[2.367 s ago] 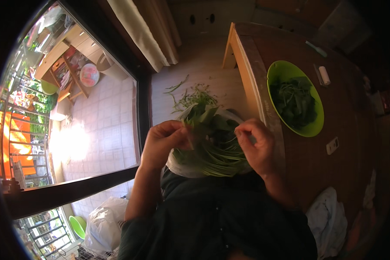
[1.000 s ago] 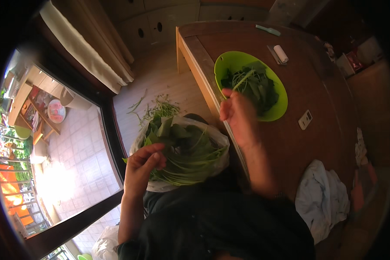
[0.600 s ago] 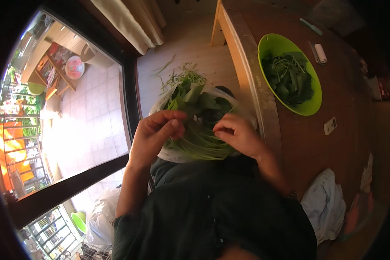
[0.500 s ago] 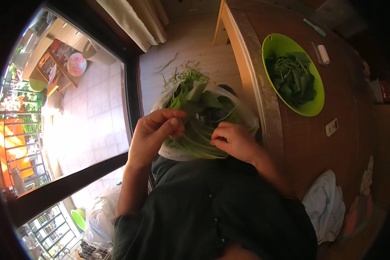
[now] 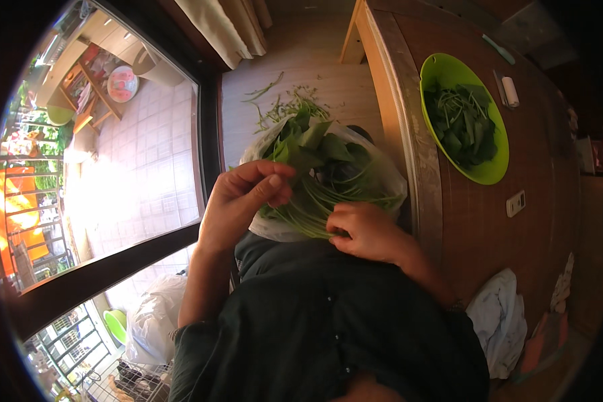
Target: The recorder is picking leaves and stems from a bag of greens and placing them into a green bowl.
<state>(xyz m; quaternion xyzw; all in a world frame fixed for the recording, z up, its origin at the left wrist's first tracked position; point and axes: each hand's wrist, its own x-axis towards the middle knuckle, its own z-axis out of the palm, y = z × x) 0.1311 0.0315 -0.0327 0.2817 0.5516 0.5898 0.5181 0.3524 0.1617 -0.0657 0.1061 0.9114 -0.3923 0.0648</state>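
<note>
A white translucent plastic bag (image 5: 388, 175) rests on my lap, full of long-stemmed leafy greens (image 5: 315, 204). Over its left side, the bent fingers and thumb of my left hand (image 5: 251, 197) are pinched together by a green leaf (image 5: 285, 149). My right hand (image 5: 365, 231) lies at the near right of the bag, fingers curled in a pinch over the stems. What exactly sits between the right fingertips is hidden. To the right, a green bowl (image 5: 430, 124) on the table holds picked leaves (image 5: 465, 124).
Cut stems (image 5: 291, 107) lie scattered on the floor beyond the bag. On the wooden table (image 5: 472, 234) are a white switch-like block (image 5: 515, 204), a white roll-shaped item (image 5: 510, 92) and a bundled cloth (image 5: 502, 321). A dark-framed glass door (image 5: 204, 154) stands on the left.
The view has shifted slightly. My right hand has moved a little nearer to me over the stems, while my left hand stays pinched near the leaves.
</note>
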